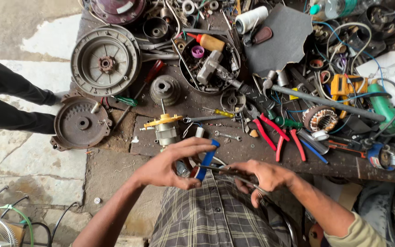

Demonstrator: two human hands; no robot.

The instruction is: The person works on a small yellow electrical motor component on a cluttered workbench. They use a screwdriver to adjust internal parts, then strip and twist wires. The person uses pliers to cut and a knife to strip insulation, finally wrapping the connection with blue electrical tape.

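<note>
My left hand (170,164) curls around a small metal part at my lap, its fingers close to the blue handle of a tool (205,161). My right hand (259,176) grips a thin metal tool (227,170) whose tip reaches toward the part in the left hand. Just beyond the hands, at the workbench's near edge, stands a small motor with a yellow top (164,127). Red-handled pliers (274,132) lie to the right of it.
The cluttered workbench (248,151) carries round metal motor covers (105,60), a pulley (164,89), a bowl of parts (209,64), a copper-wound stator (320,119), screwdrivers, wires and a long pipe. Another person's dark-trousered legs (10,98) stand at the left on the concrete floor.
</note>
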